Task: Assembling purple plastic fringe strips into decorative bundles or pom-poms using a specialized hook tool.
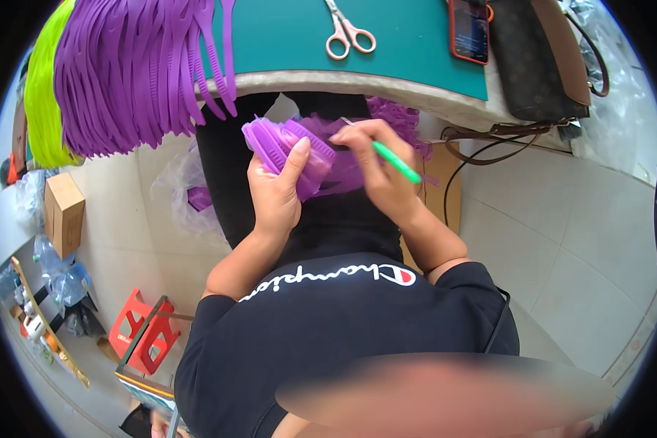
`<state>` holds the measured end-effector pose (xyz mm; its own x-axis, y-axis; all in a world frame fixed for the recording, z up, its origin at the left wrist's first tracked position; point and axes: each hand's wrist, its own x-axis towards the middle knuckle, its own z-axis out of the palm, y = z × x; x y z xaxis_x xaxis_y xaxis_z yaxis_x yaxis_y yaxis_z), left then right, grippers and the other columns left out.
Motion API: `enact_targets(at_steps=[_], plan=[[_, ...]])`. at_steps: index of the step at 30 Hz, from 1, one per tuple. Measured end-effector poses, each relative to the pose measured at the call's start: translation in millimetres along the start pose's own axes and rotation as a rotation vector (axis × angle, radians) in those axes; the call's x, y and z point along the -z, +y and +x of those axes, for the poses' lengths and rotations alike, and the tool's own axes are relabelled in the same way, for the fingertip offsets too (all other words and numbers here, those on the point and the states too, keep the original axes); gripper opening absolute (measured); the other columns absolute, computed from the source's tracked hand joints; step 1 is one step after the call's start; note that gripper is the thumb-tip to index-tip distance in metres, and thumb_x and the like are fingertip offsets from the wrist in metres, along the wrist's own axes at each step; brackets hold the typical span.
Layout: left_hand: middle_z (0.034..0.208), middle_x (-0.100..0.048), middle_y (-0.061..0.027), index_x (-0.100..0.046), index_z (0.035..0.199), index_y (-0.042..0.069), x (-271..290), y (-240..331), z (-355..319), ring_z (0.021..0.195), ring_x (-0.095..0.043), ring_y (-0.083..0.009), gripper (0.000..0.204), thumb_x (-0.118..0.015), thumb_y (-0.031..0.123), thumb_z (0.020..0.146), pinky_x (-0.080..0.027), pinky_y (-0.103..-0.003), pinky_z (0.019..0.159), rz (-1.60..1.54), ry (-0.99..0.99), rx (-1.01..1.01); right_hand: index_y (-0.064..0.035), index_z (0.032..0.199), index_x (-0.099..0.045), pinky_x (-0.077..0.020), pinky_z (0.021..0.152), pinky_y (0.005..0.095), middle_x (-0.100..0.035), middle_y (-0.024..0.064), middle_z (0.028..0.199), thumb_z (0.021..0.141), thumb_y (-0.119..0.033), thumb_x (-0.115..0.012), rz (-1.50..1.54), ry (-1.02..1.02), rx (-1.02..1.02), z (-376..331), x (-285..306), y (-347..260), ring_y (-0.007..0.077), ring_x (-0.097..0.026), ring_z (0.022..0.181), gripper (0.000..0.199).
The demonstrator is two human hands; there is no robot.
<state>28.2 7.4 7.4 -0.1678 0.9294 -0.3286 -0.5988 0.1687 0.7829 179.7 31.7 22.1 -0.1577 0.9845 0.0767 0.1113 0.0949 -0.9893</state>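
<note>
My left hand (276, 196) is closed around a bundle of soft purple ridged strips (268, 144), its thumb pressed on top. My right hand (382, 164) grips a slim tool with a bright green handle (396, 163); a thin metal tip pokes out past the fingers, close to the bundle's right side. The tool's exact kind does not show. Translucent purple material (347, 174) stretches between the two hands, above my lap. More purple stuff (394, 117) lies in a heap behind the right hand.
Long purple straps (135, 73) and lime-green ones (44, 95) hang over the table's left edge. On the green mat (285, 36) lie pink-handled scissors (347, 40). A red-cased phone (469, 33) and brown bag (536, 62) sit at right. A red stool (144, 332) and cardboard box (64, 212) stand left.
</note>
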Motion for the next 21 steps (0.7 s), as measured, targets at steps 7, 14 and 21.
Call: enact_targets(at_steps=[7, 14, 21], plan=[[0.092, -0.063, -0.0032, -0.056, 0.105, 0.002, 15.1, -1.4, -8.8, 0.081, -0.062, -0.0111, 0.027, -0.071, 0.005, 0.083, -0.050, -0.025, 0.075, 0.216, -0.129, -0.043, -0.0076, 0.080, -0.043, -0.0444, 0.069, 0.0232, -0.058, 0.0051, 0.080, 0.082, 0.003, -0.069, 0.354, -0.076, -0.159, -0.6, -10.0, 5.8, 0.0093, -0.053, 0.074, 0.028], [0.092, -0.064, -0.0026, -0.059, 0.103, 0.001, 29.8, -6.6, -0.2, 0.082, -0.061, -0.0094, 0.026, -0.070, -0.002, 0.080, -0.049, -0.024, 0.075, 0.404, 0.037, -0.297, -0.0098, 0.074, -0.040, -0.0400, 0.059, 0.0294, -0.057, 0.0076, 0.073, 0.076, 0.009, -0.071, 0.293, -0.306, 0.187, -6.8, -1.9, -1.6, 0.0174, -0.052, 0.066, 0.035], [0.091, -0.064, -0.0054, -0.060, 0.101, 0.001, 75.5, -22.0, 32.1, 0.082, -0.062, -0.0137, 0.019, -0.066, -0.001, 0.084, -0.049, -0.026, 0.077, 0.122, 0.116, -0.001, -0.0140, 0.070, -0.044, -0.0416, 0.059, 0.0335, -0.059, 0.0058, 0.066, 0.074, -0.001, -0.074, 0.759, -0.503, 0.251, -8.3, 35.8, -17.9, 0.0211, -0.053, 0.067, 0.033]])
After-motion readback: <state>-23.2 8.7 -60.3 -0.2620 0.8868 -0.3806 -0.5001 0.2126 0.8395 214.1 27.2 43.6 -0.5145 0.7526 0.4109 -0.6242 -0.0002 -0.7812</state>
